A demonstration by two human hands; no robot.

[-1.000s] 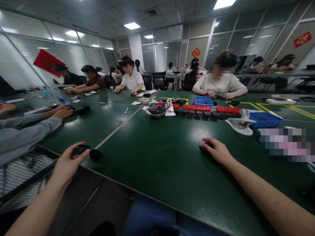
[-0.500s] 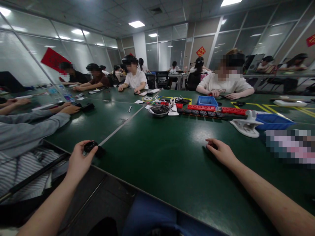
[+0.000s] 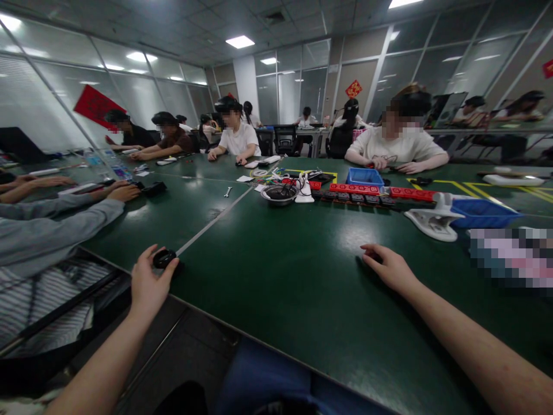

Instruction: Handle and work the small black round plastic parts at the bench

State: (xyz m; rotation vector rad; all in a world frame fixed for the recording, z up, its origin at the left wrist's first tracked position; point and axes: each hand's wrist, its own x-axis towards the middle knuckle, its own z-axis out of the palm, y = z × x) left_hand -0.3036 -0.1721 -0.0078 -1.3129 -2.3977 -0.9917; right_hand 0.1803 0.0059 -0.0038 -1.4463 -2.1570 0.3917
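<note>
At the near left edge of the green table (image 3: pixel 276 282), my left hand (image 3: pixel 149 282) has its thumb and fingers around a small, rounded, glossy black object (image 3: pixel 164 259). Its exact kind is hard to make out, and my fingers cover part of it. My right hand (image 3: pixel 389 266) rests on the tabletop to the right, thumb and forefinger slightly apart, with nothing in it.
Across the table are a metal bowl (image 3: pixel 279 195), a white clamp-like stand (image 3: pixel 436 222), red power strips (image 3: pixel 354 189), a blue tray (image 3: pixel 484 213) and a small wrench (image 3: pixel 228 192). A neighbour's grey sleeves (image 3: pixel 64 222) reach in at left. Other people sit opposite.
My left hand has shifted slightly to the right, with the black object in its grasp. My right hand stays in place.
</note>
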